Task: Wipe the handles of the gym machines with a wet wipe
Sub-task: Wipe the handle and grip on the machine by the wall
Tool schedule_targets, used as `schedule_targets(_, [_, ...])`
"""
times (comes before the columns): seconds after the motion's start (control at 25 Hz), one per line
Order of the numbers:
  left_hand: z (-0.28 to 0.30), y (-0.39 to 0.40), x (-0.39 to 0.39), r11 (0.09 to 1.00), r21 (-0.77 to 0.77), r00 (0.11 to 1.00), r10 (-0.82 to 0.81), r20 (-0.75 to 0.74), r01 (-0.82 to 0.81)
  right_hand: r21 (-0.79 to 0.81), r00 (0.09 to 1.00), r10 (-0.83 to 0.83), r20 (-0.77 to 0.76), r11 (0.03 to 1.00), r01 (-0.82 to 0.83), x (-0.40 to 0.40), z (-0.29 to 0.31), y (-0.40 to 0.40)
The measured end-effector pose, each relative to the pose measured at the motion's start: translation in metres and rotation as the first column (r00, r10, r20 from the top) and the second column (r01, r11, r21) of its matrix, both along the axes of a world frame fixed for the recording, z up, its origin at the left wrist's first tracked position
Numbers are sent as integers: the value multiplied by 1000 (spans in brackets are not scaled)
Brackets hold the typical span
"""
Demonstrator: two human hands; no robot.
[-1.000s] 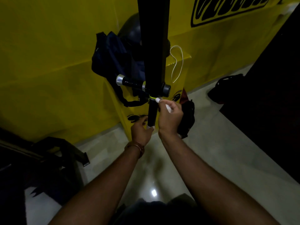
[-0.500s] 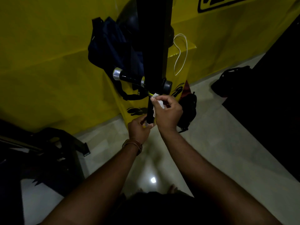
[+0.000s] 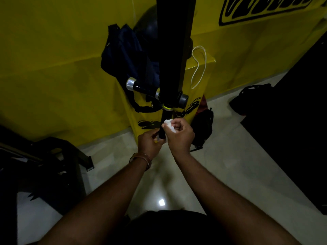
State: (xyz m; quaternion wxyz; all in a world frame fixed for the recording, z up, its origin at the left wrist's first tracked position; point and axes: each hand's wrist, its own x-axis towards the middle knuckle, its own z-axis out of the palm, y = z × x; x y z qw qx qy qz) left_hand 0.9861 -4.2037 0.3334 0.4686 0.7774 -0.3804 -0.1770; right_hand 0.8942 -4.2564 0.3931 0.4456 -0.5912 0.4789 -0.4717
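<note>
A black machine arm comes down the middle of the view to a cross handle with a chrome cap and a short black grip below a yellow ring. My right hand holds a white wet wipe curled against the grip's right side. My left hand grips the grip's lower end from the left. The grip's tip is hidden between my hands.
A yellow padded box with a dark blue bag and a white cord stands behind the handle. Dark bags lie on the pale floor at right. A black machine frame is at left, a dark mat at right.
My right hand with the wipe has slid down the grip from just under the yellow ring towards my left hand. My left hand stays at the lower end.
</note>
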Motion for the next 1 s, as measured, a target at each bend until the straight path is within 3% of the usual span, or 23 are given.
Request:
schedule_targets(0.2, [0,0,0,1000,-17,1000,-12,13,12,-132,1000,5,12,991,-3,15,24,-15])
schedule_targets(0.36, [0,4,-4,998,-62,1000,1,24,0,19,998,-24,-56,1000,25,16,12,-2])
schedule_targets(0.56, [-4,3,-5,999,-39,1000,18,6,-17,-2,999,-37,-30,999,37,18,24,-16])
schedule_targets(0.72, [-8,4,-2,996,-86,1000,-24,-5,23,122,998,-24,-52,992,30,3,-6,6])
schedule_targets(0.88, [-10,1,-2,999,-50,1000,7,-16,-8,-27,1000,11,28,1000,-10,10,6,-13])
schedule_targets(1.0, [-14,1,2,999,-51,999,-7,-50,5,18,998,45,-42,999,-45,-1,-15,3])
